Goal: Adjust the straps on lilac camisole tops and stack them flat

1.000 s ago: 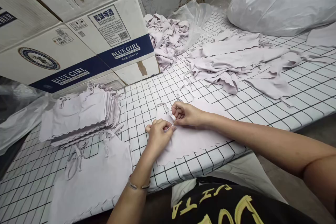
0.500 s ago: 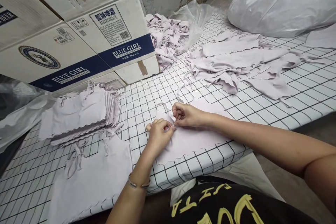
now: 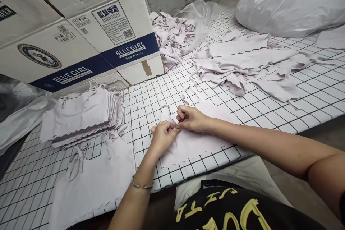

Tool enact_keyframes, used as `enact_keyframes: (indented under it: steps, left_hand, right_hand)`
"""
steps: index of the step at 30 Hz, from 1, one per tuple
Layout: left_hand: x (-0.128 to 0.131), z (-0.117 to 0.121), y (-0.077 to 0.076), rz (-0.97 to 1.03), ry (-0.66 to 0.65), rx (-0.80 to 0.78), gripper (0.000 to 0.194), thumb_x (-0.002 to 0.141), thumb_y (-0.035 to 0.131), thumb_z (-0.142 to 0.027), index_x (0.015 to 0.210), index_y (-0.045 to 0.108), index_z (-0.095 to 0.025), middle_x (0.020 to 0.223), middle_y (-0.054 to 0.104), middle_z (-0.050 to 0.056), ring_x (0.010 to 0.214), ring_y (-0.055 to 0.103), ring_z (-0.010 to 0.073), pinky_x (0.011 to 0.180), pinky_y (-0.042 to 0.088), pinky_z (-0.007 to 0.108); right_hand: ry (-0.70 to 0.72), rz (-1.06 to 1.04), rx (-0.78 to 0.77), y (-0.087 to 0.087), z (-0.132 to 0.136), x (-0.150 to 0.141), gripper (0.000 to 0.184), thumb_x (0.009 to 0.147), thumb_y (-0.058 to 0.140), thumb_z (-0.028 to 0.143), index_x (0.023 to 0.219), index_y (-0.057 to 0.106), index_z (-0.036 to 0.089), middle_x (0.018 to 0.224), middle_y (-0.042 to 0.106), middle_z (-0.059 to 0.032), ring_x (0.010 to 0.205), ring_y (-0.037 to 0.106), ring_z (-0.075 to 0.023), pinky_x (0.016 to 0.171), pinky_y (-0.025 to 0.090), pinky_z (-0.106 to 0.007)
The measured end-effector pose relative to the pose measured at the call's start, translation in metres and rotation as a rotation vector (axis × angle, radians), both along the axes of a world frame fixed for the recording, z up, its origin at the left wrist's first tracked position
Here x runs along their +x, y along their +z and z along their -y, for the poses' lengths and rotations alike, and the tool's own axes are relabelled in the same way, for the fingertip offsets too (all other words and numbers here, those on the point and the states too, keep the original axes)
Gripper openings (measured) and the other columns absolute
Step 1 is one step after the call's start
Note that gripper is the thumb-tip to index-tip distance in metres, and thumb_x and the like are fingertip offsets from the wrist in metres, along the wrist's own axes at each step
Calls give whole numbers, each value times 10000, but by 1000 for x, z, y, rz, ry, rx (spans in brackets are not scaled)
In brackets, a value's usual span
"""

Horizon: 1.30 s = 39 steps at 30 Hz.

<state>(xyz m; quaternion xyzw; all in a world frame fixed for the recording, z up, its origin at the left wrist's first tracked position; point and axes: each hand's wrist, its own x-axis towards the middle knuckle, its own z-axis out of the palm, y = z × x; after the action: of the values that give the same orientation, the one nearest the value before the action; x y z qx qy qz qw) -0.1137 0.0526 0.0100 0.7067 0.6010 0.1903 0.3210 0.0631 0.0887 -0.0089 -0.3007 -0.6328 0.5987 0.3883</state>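
A pale lilac camisole [image 3: 194, 147] with a wavy hem lies flat near the table's front edge. My left hand [image 3: 163, 134] pinches its top edge, fingers closed on the fabric. Right against it, my right hand [image 3: 190, 118] is closed in a pinch at the same spot, by the base of a thin strap. What exactly sits between the fingertips is too small to make out. One loose strap [image 3: 190, 95] curls on the tablecloth beyond my hands. A second camisole [image 3: 99, 176] with tied straps is spread out to the left.
A neat stack of camisoles [image 3: 83, 111] stands at the left, before a large beer carton [image 3: 107, 43]. Loose camisoles [image 3: 242, 61] lie heaped at the right, and crumpled lilac pieces [image 3: 175, 36] fill a clear bag behind. A big white plastic bag [image 3: 291, 3] rests at the back right.
Both hands stay at the camisole's top edge. My fingertips have shifted slightly and pressed closer together; the view has tilted a little.
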Motion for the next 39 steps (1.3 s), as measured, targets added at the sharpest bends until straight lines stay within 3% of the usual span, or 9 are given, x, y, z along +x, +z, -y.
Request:
enact_keyframes:
  steps: [10,16,22,25,27,29,32,36,39]
  left_hand:
    - [1,0,-1,20,12,22,208,771,687,-247,625,554,-182,656,525,-26,791,519,175,821,311,340]
    - [-2,-1,-4,-20,20,33,146,797,660,-294,704,599,-199,748,586,-8,882,535,205,892,295,375]
    - [-6,3,11,-165,-159,-89,207,807,641,-363,701,584,-195,827,643,38,947,527,268,925,265,463]
    - [-17,6,19,-328,-168,-159,387,735,696,-479,591,500,-178,790,614,79,941,509,323,884,306,475]
    - [-27,10,22,-395,-176,-174,376,715,711,-511,643,546,-181,836,622,91,971,508,339,890,317,484]
    - [-39,18,22,-419,-178,-91,319,726,724,-464,884,628,-204,997,641,90,1052,506,332,949,292,507]
    - [-57,36,22,-450,-248,63,572,792,688,-372,1324,487,-309,1392,498,83,1286,388,322,1057,187,535]
    - [-66,48,28,-507,-364,47,418,870,596,-409,1285,560,-370,1498,409,43,1362,307,367,1062,134,591]
    - [-41,22,36,-431,-185,229,235,903,542,-414,1044,674,-281,1301,586,74,1214,472,321,1008,236,524]
  right_hand:
    - [10,104,55,-5,-4,1,283,719,661,204,783,385,208,717,499,47,655,514,-131,582,418,-234]
    - [-73,-121,-179,-12,1,-9,409,651,738,202,796,355,207,749,518,59,656,576,-123,592,453,-220]
    - [-14,-160,-326,-7,-10,-23,470,614,790,203,872,397,211,682,537,69,650,598,-146,539,439,-195]
    - [-188,5,-193,-1,-25,-29,407,675,762,187,863,403,216,701,540,66,653,600,-152,571,458,-228]
    - [-270,240,61,6,-29,-23,339,735,750,176,873,443,214,802,585,32,689,585,-155,662,475,-280]
    - [-292,430,352,10,-23,-7,247,804,732,195,909,508,207,917,614,-22,819,583,-193,788,465,-342]
    - [-120,538,608,7,9,29,274,887,696,290,1113,581,186,1157,598,-111,1102,522,-272,974,392,-436]
    - [159,677,630,-4,57,68,508,930,665,417,1363,503,207,1456,391,-124,1346,309,-327,1123,205,-512]
    - [9,663,590,-2,56,77,350,959,620,343,1267,564,184,1332,514,-126,1240,430,-295,1061,319,-467]
